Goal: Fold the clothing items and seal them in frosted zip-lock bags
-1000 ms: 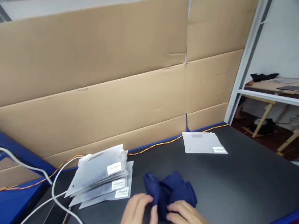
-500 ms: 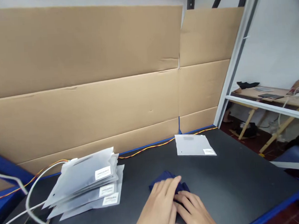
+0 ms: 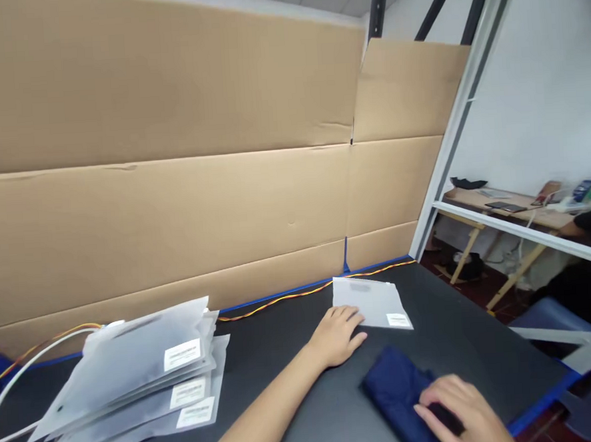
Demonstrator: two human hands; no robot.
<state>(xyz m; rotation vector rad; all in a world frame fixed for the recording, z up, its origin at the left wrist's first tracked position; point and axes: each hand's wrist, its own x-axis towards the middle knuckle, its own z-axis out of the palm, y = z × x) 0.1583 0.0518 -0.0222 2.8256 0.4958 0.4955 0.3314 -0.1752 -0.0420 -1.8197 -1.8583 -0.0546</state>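
My right hand [image 3: 462,407] grips the near right side of a folded navy cloth item [image 3: 398,388], which is smeared by motion; its exact kind does not show. My left hand [image 3: 336,336] stretches forward with its thumb apart from the fingers. Its fingertips lie at the near left edge of a flat frosted plastic bag [image 3: 375,301] bearing a white barcode label. I cannot tell whether they press on the bag or only hover over it.
On the left lies a stack of frosted bags [image 3: 133,357] with labels. White cables [image 3: 31,357] curve beside it. A cardboard wall [image 3: 175,221] closes off the back of the black table [image 3: 263,346]. Beyond the metal frame [image 3: 442,159] at right, a person's arm [image 3: 571,229] rests by another desk.
My hands have parted. The left has left the navy cloth and reached forward to the single bag. The right has moved right and nearer to me with the cloth, which now appears larger and flatter.
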